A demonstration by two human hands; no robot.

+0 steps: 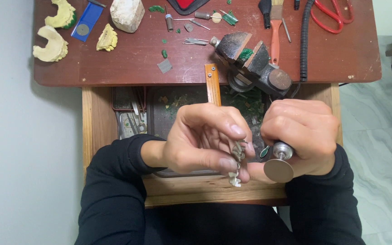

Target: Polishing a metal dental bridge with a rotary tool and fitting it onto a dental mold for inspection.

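Note:
My left hand (203, 140) pinches a small silvery metal casting (237, 156) between thumb and fingers; its lower end pokes out below the thumb. My right hand (298, 136) is closed around a rotary handpiece whose metal collar (283, 149) shows, with a round flat disc (278, 170) mounted at its tip. The disc sits just right of the casting, close to it. Both hands hover over an open wooden drawer (97, 122), and a wooden bench peg (213, 84) juts out behind them.
A small bench vise (250, 61) stands at the red-brown desk's (128, 68) front edge. Yellowish plaster dental casts (51, 43), a white block (127, 14), red scissors (332, 16), an orange-handled brush (275, 31), a coiled black cable (304, 41) and small bits lie on the desk.

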